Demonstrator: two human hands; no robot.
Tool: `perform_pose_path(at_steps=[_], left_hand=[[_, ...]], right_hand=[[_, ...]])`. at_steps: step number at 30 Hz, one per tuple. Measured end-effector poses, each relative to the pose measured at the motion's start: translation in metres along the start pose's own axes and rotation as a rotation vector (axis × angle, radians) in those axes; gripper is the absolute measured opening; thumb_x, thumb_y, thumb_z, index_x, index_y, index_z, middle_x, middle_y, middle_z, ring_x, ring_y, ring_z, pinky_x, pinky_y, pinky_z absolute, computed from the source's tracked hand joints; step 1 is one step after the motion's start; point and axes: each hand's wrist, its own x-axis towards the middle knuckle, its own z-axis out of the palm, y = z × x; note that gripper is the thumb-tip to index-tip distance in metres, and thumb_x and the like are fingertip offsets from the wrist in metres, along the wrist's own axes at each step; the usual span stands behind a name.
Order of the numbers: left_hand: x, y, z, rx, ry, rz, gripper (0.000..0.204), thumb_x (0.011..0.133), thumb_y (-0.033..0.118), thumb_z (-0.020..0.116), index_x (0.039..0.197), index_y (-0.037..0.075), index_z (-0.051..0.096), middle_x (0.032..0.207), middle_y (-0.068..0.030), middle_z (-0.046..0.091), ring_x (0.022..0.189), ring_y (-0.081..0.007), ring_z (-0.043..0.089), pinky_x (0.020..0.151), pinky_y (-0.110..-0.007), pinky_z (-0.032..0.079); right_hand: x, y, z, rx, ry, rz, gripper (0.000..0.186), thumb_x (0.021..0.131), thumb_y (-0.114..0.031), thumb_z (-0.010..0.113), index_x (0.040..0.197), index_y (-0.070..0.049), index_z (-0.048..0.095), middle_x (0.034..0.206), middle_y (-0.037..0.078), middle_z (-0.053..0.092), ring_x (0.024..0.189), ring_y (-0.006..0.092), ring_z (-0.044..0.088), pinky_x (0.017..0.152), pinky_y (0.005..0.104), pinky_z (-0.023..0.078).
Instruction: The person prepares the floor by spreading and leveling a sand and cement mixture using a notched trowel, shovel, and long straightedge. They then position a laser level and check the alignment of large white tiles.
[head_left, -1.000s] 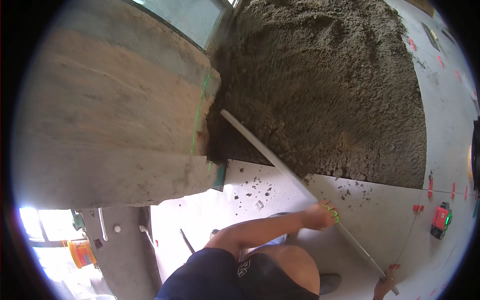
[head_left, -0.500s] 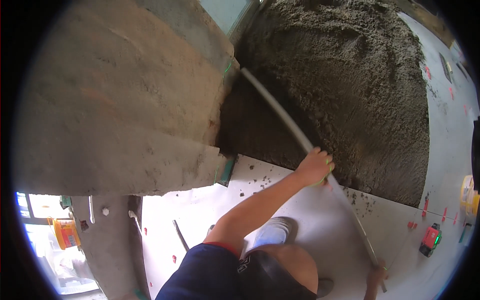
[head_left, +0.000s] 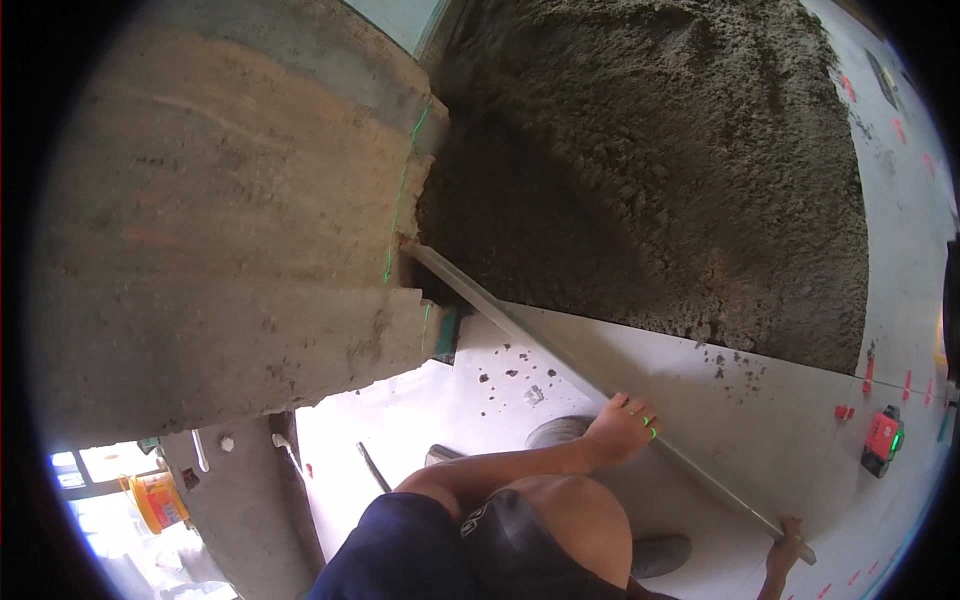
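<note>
My left hand point(head_left: 618, 432) is closed around the middle of a long, pale screed bar point(head_left: 530, 345). Near the bar's lower right end, my right hand point(head_left: 790, 541) grips it too. The bar slants over the white floor tiles point(head_left: 700, 500); its far end lies at the near left corner of a bed of dark, damp mortar point(head_left: 720, 180), close to the broken wall edge. Beside the wall the mortar looks smoother and darker, while farther right it is rough and crumbly. A green laser line crosses the fingers of my left hand.
A bare cement wall point(head_left: 230, 220) stands on the left with a green laser line along its edge. On the right sits a red laser level point(head_left: 882, 442) near red tile clips point(head_left: 845, 412). Mortar crumbs point(head_left: 511, 374) lie on the tiles. A yellow bucket point(head_left: 158, 502) is at lower left.
Both hands have drawn the bar toward me, its far end coming down along the wall from the mortar to the near corner. My left hand is lower, now over the tiles.
</note>
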Motion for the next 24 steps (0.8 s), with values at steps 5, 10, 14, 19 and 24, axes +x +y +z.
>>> perform_pose_path(at_steps=[5,10,14,19,24], left_hand=[[0.022,0.000,-0.025,-0.066,0.192,0.090,0.019,0.067,0.016,0.057,0.084,0.010,0.059,0.086,-0.0016,0.056,0.086,-0.0183,0.052,0.077,-0.035,0.039],[0.027,0.019,-0.013,-0.066,0.157,0.264,0.010,0.066,0.016,0.055,0.074,0.009,0.054,0.075,-0.0031,0.052,0.074,-0.0182,0.052,0.064,-0.032,0.040],[0.019,0.049,0.004,-0.092,0.158,0.261,0.007,0.066,0.015,0.055,0.069,0.010,0.055,0.071,-0.0019,0.052,0.072,-0.0182,0.052,0.061,-0.031,0.040],[0.022,0.076,0.018,-0.077,0.138,0.286,0.011,0.068,0.019,0.054,0.074,0.009,0.054,0.071,-0.0040,0.053,0.073,-0.0182,0.054,0.060,-0.030,0.042],[0.021,0.059,0.011,-0.198,-0.019,0.151,0.013,0.070,0.019,0.055,0.077,0.009,0.056,0.075,-0.0049,0.057,0.082,-0.0197,0.057,0.066,-0.034,0.045]], right_hand=[[-0.013,0.028,0.009,-0.216,0.160,-0.143,0.032,0.066,0.011,0.046,0.094,0.003,0.060,0.098,0.019,0.061,0.098,0.0342,0.056,0.089,0.0385,0.041],[-0.011,0.042,-0.002,0.110,0.013,-0.028,0.027,0.073,0.005,0.049,0.097,0.001,0.060,0.100,0.016,0.062,0.096,0.0294,0.058,0.085,0.0356,0.044],[-0.012,0.049,-0.047,0.038,-0.335,0.158,0.025,0.088,-0.003,0.044,0.106,0.000,0.061,0.104,0.015,0.063,0.099,0.0249,0.058,0.087,0.0349,0.045],[-0.011,0.080,-0.051,-0.039,-0.434,0.374,0.026,0.088,-0.005,0.045,0.111,0.000,0.058,0.104,0.015,0.062,0.097,0.0268,0.058,0.084,0.0373,0.044],[0.003,0.098,-0.018,0.292,-0.125,0.086,0.029,0.062,0.010,0.054,0.087,-0.003,0.060,0.091,0.015,0.062,0.087,0.0286,0.059,0.077,0.0353,0.045]])
